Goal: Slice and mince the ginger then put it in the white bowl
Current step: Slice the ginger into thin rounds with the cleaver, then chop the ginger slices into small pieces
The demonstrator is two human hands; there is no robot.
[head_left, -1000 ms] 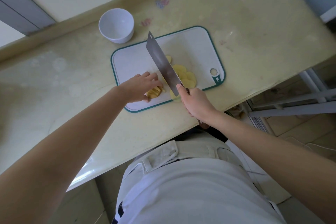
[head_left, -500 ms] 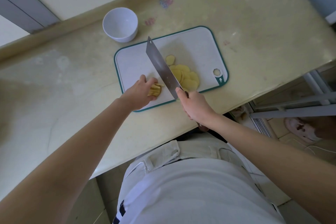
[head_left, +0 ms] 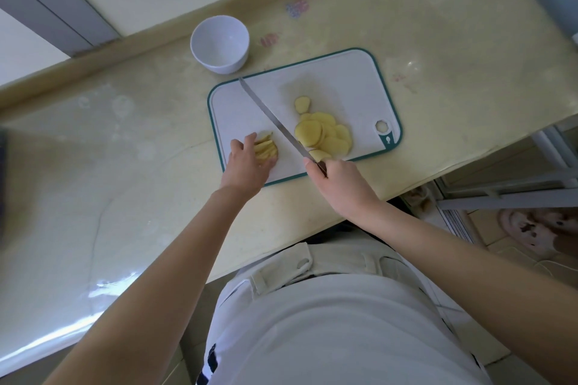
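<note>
A white cutting board with a teal rim lies on the counter. My left hand holds a small stack of cut ginger at the board's near left. My right hand grips the handle of a cleaver, whose blade stands edge-down between the small stack and a pile of round ginger slices. One separate slice lies just beyond the pile. The white bowl, with nothing visible inside, stands past the board's far left corner.
The pale yellow counter stretches left of the board and ends at a wall ledge behind the bowl. Its near edge runs just below my hands. At the right, past the counter's end, are a metal rack and a slipper on the floor.
The cleaver blade has turned more upright, so only its thin spine shows. My left hand slid left along the board with the small ginger stack, away from the blade.
</note>
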